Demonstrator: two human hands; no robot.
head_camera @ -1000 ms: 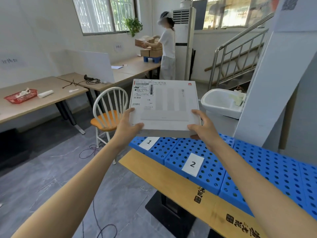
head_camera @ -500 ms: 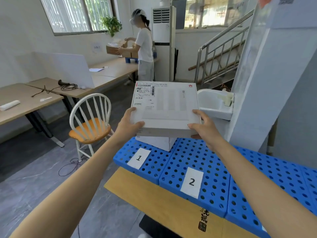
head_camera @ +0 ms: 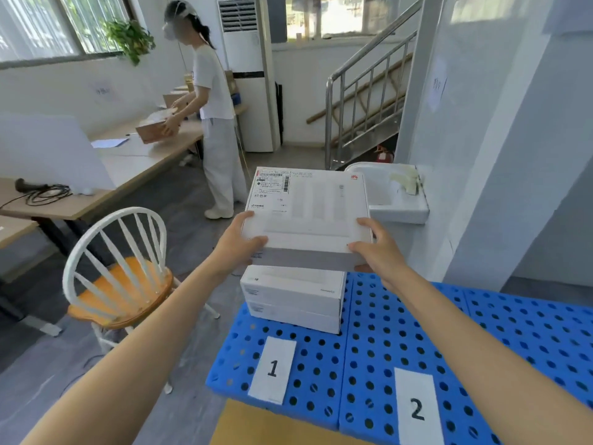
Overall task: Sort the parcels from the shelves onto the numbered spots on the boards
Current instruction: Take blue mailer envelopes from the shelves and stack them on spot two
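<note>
Left hand (head_camera: 239,244) and right hand (head_camera: 377,252) both grasp the white parcel (head_camera: 308,213) at its near corners, thumbs on top. Parcel is level, right over a stack of two white boxes (head_camera: 292,300); contact unclear. The stack sits on the blue perforated board (head_camera: 321,358), at 12 o'clock from the "1" label (head_camera: 272,369); the "2" label (head_camera: 417,409) is at its 3. Room: spindle chair (head_camera: 118,284) at 9, sink (head_camera: 394,200) at 1, steel staircase (head_camera: 369,91) behind it, second person (head_camera: 211,123) at a wooden counter (head_camera: 134,168) at 11.

A parcel (head_camera: 308,216) hangs above two stacked boxes (head_camera: 292,298) on the board (head_camera: 321,364), behind label 1 (head_camera: 272,369), with label 2 (head_camera: 417,409) to its right.
</note>
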